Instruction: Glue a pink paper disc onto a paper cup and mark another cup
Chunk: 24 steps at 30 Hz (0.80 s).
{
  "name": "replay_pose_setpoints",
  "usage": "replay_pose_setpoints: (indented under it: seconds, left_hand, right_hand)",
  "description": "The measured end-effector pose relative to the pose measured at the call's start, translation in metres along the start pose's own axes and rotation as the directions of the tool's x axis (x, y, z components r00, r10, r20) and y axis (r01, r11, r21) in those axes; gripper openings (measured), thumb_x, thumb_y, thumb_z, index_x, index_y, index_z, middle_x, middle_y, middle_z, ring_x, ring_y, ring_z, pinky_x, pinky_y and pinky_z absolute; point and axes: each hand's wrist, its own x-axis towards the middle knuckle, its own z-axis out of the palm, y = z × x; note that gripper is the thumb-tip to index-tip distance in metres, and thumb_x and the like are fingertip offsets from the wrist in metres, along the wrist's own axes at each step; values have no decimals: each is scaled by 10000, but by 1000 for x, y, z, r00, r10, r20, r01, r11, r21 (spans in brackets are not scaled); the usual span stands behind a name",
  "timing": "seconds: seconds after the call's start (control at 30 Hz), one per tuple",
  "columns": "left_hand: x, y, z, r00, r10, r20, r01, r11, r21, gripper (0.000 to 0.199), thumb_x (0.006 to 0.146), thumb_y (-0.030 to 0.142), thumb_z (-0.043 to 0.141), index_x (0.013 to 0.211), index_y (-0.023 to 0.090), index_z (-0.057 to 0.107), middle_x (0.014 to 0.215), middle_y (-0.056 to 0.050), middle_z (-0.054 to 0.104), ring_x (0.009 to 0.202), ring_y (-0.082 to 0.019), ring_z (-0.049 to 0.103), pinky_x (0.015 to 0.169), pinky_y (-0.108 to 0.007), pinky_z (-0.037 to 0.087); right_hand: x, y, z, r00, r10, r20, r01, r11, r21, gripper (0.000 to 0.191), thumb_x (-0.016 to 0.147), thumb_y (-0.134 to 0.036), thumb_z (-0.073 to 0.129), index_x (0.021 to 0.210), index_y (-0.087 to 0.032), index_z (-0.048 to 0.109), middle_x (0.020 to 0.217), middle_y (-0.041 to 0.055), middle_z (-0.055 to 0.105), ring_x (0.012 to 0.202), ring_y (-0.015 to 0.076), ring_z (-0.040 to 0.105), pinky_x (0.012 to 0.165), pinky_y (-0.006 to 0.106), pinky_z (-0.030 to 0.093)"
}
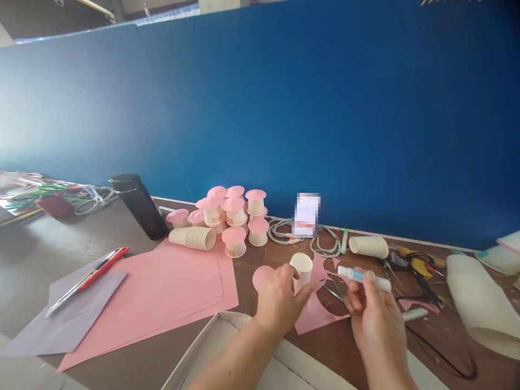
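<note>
My left hand [280, 300] is beside a white paper cup [301, 266] that stands upright on the table; its fingers are bent and apart, with nothing between them. A pink paper disc [263, 278] lies partly behind that hand. Between the thumb and fingers of my right hand [376, 311] is a white glue stick [364, 278], held sideways. Cut pink paper scraps [314, 312] and scissors [333, 292] lie between the hands. Several cups with pink disc tops [233, 236] stand grouped and stacked near the blue wall.
Nested cups [190, 238] lie on pink sheets [162, 287] at the left, near a red cutter [91, 275] and a black bottle [140, 206]. A phone [306, 215], cables, a lying cup [369, 246] and tools are at the back right. A white box [211, 341] is in front.
</note>
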Motion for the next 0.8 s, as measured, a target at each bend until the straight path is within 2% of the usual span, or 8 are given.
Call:
replay_pose_setpoints:
  seconds: [0.07, 0.1, 0.17, 0.27, 0.37, 0.53, 0.7, 0.8]
  left_hand:
    - [6, -3, -1, 981, -30, -191, 27, 999, -20, 321, 783, 442, 643, 981, 203, 561, 856, -50, 622, 830, -215, 592, 759, -357, 469]
    - [8, -6, 0, 970, -16, -241, 11, 1000, -22, 428, 744, 414, 693, 1082, 203, 535, 978, -71, 619, 948, -239, 578, 825, -383, 465]
    - [13, -11, 6, 966, 34, -255, -37, 999, -9, 749, 663, 402, 770, 1293, 197, 421, 1222, -123, 547, 1154, -296, 492, 938, -446, 429]
    - [17, -18, 18, 979, 109, -170, -109, 994, 9, 926, 616, 380, 809, 1386, 181, 333, 1332, -155, 481, 1243, -336, 418, 1015, -505, 370]
    - [20, -22, 27, 986, 95, -139, -97, 995, -6, 893, 625, 345, 803, 1375, 156, 357, 1342, -171, 475, 1263, -357, 392, 1033, -528, 343]
    - [22, -25, 31, 990, 89, -108, -94, 995, -45, 633, 653, 279, 767, 1224, 195, 507, 1278, -123, 531, 1210, -325, 437, 1006, -510, 372]
    - [19, -20, 25, 989, 95, -114, -105, 991, -85, 561, 666, 266, 736, 1176, 197, 510, 1181, -100, 584, 1130, -295, 481, 962, -475, 398]
    - [14, -16, 20, 995, 84, -45, -89, 987, -133, 496, 707, 293, 695, 1161, 213, 513, 1100, -80, 614, 1026, -276, 531, 887, -447, 432]
  right_hand:
    - [-1, 1, 1, 1000, -9, 0, 9, 1000, -14, 327, 775, -484, 663, 886, -183, 600, 627, -32, 564, 415, 30, 342, 397, 183, 281]
    - [-2, 1, 1, 1000, -13, 6, 13, 1000, -26, 343, 776, -497, 657, 899, -182, 600, 636, -25, 584, 404, 30, 339, 390, 187, 280]
    - [-2, 3, 2, 1000, -17, 21, 18, 998, -59, 374, 778, -524, 643, 906, -175, 595, 652, -5, 620, 381, 30, 333, 375, 196, 277]
    - [-3, 6, 1, 999, -15, 45, 21, 992, -123, 403, 787, -557, 615, 892, -169, 583, 675, 20, 653, 368, 36, 341, 368, 206, 285]
    - [-2, 10, -1, 998, -25, 56, 35, 982, -186, 432, 794, -579, 594, 910, -163, 597, 701, 33, 664, 392, 44, 367, 385, 208, 305]
    - [1, 20, -4, 990, -30, 135, 67, 958, -278, 431, 738, -551, 667, 885, -149, 622, 659, 26, 630, 442, 73, 410, 408, 223, 328]
    - [-1, 23, -2, 987, -103, 127, 138, 940, -311, 466, 702, -559, 695, 922, -154, 630, 666, 19, 627, 449, 86, 426, 410, 234, 331]
    - [-4, 19, -2, 982, -150, 115, 184, 900, -395, 448, 736, -528, 683, 989, -162, 635, 626, -10, 585, 488, 96, 458, 454, 236, 369]
